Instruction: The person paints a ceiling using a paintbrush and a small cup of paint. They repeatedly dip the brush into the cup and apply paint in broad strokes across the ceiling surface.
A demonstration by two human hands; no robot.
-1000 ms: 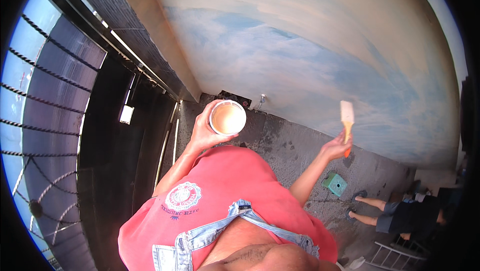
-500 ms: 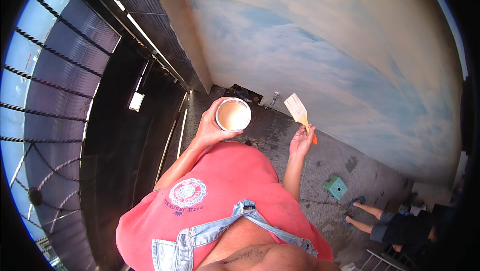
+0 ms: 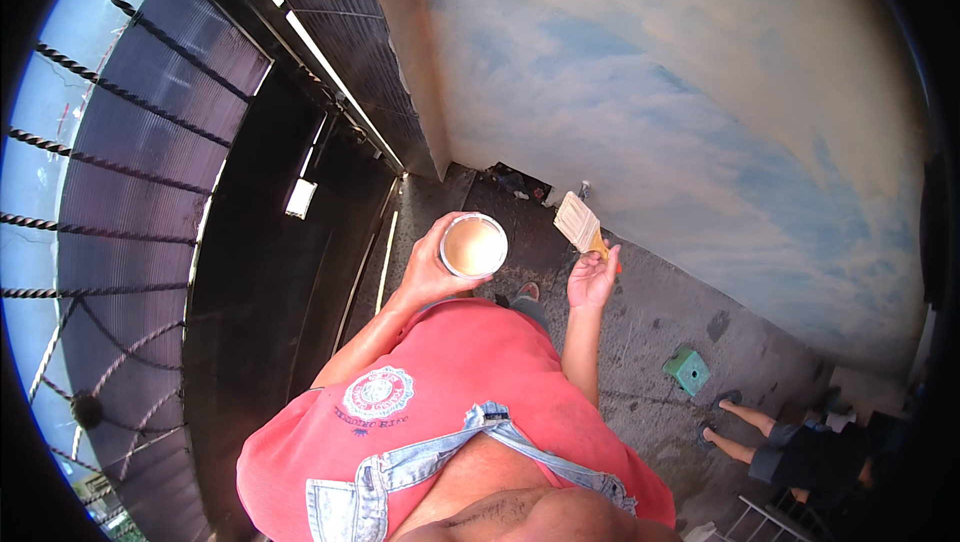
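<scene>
In front of my chest, my left hand [image 3: 432,270] is wrapped round a white-rimmed cup [image 3: 474,246] with cream-coloured paint inside. To its right, my right hand [image 3: 592,280] grips a flat paintbrush [image 3: 578,223] by its wooden handle. The pale, paint-coated bristles point up and to the left, and an orange handle end shows beside my fingers. Brush and cup are apart. Beyond the brush rises a wall [image 3: 640,132] painted with blue and cream clouds; the bristles appear clear of it, though the exact gap is hard to judge.
A green stool [image 3: 687,370] stands on the grey floor [image 3: 640,342] to the right. Farther right is another person [image 3: 810,457] in dark clothes. A dark metal gate [image 3: 270,272] with twisted bars runs along my left. Dark clutter [image 3: 520,182] lies at the wall's foot.
My right hand and the brush have moved slightly left and nearer the cup. The cup sits a little lower in view. The whole view has shifted, and my foot now shows.
</scene>
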